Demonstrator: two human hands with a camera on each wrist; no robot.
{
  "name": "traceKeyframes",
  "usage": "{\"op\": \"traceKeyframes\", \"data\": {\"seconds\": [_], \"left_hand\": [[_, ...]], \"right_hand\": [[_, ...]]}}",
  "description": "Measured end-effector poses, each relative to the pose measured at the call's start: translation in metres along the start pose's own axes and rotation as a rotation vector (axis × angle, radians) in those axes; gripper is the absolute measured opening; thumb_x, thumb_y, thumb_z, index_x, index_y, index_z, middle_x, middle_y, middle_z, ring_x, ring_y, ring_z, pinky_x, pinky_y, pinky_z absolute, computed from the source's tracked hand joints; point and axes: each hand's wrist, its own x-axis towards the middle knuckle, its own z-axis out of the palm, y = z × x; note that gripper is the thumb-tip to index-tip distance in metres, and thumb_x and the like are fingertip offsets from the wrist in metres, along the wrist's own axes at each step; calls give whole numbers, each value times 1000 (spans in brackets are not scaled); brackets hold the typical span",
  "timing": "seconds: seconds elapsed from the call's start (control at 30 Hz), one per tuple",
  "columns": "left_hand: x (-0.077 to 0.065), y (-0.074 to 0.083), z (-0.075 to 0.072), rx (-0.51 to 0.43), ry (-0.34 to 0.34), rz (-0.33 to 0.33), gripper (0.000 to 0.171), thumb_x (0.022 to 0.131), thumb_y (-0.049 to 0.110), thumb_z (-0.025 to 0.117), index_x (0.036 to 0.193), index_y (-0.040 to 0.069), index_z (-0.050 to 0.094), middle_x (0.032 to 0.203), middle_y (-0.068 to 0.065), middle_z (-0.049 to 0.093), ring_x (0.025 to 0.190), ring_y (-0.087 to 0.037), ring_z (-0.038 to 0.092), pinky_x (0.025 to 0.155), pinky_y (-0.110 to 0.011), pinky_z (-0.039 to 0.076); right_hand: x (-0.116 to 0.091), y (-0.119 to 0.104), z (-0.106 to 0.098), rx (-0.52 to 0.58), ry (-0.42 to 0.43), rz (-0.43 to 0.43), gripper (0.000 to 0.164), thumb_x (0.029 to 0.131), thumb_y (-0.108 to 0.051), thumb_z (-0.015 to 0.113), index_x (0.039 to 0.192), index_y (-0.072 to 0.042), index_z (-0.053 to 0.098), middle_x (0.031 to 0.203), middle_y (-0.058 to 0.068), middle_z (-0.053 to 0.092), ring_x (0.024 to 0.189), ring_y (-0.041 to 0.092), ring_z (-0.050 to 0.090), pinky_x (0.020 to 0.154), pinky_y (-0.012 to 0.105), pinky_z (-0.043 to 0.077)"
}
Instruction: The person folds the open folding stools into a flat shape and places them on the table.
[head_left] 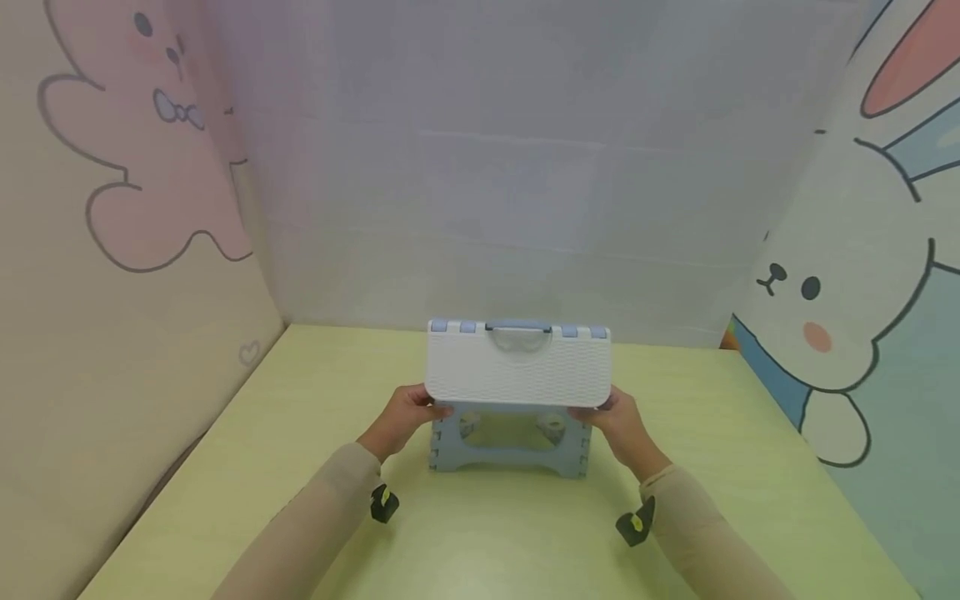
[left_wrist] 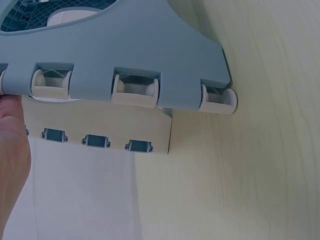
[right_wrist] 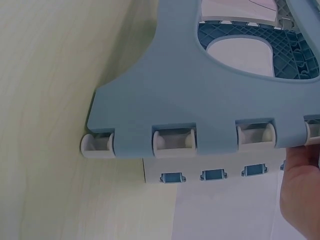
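Note:
A folding step stool stands on the table, with a white textured top and light blue legs. Its top slopes down toward me, and a blue carry handle runs along the upper edge. My left hand grips the stool's left side just under the top, thumb on the front. On the opposite side my right hand holds it the same way. Fingers behind the side panels are mostly hidden. Both wrist views show the blue leg panel with its white hinge pieces along the edge.
The pale yellow tabletop spreads around the stool. A whitish wall rises behind it. Side walls carry a pink bear drawing on the left and a white rabbit drawing on the right.

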Motion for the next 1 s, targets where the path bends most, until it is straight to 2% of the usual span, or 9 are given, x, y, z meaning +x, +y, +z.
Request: {"op": "traceKeyframes", "data": {"seconds": [0.4, 0.8, 1.0], "left_hand": [[-2, 0, 1, 19, -1, 14, 35, 84, -8, 64, 118, -16, 56, 115, -17, 65, 96, -12, 59, 86, -33, 48], [0, -2, 1, 8, -2, 25, 35, 84, -7, 64, 117, -15, 57, 115, -13, 66, 98, -12, 59, 84, -31, 49], [0, -2, 0, 2, -11, 22, 36, 83, -8, 64, 118, -15, 57, 114, -11, 67, 96, -12, 59, 83, -31, 49]], "right_hand": [[1, 2, 0, -11, 3, 14, 42, 81, 8, 65, 118, 20, 51, 108, 9, 67, 93, 4, 61, 80, 25, 49], [1, 2, -1, -7, 0, 8, 42, 82, 7, 65, 119, 19, 51, 109, 8, 67, 94, 5, 61, 81, 25, 49], [0, 2, 0, 10, -4, 7, 43, 82, 7, 65, 120, 20, 50, 105, -1, 67, 94, 5, 61, 80, 24, 49]]}}
